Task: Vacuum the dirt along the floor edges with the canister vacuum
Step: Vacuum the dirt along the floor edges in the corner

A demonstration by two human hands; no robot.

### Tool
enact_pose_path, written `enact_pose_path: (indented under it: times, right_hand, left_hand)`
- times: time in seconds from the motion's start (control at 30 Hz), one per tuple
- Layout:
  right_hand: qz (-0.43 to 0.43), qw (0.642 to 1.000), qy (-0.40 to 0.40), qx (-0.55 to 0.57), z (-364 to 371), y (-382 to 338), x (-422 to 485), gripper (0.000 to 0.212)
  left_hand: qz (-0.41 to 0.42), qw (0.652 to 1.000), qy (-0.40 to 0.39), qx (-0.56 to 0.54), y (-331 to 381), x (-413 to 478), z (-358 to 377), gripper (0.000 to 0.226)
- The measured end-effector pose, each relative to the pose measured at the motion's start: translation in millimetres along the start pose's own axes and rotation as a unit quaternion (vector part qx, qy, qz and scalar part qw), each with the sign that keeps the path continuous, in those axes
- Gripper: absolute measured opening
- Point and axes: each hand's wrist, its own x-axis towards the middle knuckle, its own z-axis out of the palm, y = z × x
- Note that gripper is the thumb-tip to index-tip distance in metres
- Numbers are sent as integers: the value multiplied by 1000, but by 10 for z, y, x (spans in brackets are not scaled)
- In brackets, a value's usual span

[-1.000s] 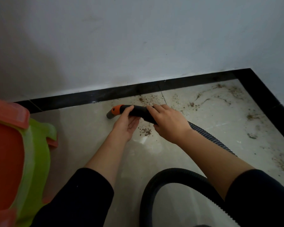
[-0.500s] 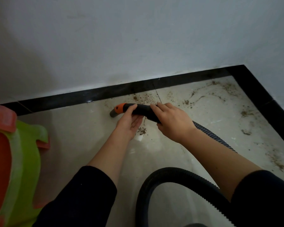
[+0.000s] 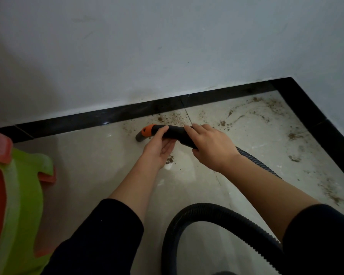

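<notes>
Left grip [image 3: 158, 148], right grip [image 3: 212, 148] on one handle [image 3: 174, 132]

Black-orange vacuum nozzle [image 3: 148, 131] — tip down; brown dirt [image 3: 174, 117] just beside.

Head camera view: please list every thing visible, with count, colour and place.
wall: two faces, white, behind and right
skirting: one strip, black, under the wall
floor: one, beige, tiled
dirt: many crumbs, brown, along skirting, toward corner
vacuum nozzle: one, black with orange band, near skirting
hose: one, black, looping at bottom
plastic object: one, green and orange, left edge
sleeves: two, dark, bottom
left hand: one, holds vacuum nozzle's front
right hand: one, grips its rear
</notes>
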Motion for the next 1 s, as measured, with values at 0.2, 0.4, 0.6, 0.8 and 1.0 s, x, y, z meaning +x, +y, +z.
enact_pose_path:
  times: [0.2, 0.4, 0.6, 0.8, 1.0]
  right_hand:
    - [3, 1000, 5, 1, -4, -23, 41, 58]
    - [-1, 1000, 5, -5, -7, -83, 111, 59]
    - [-5, 1000, 9, -2, -25, -171, 169, 59]
    - [-11, 1000, 11, -5, -24, -269, 225, 61]
    - [-12, 1000, 14, -8, -14, -334, 267, 60]
  left_hand:
    - [-1, 1000, -2, 7, 45, 27, -3, 30]
    - [2, 1000, 1, 4, 108, 52, -48, 22]
    - [12, 1000, 2, -3, 176, 70, -135, 27]
    - [15, 1000, 5, -11, 243, 65, -231, 28]
    - [17, 1000, 6, -13, 293, 84, -280, 29]
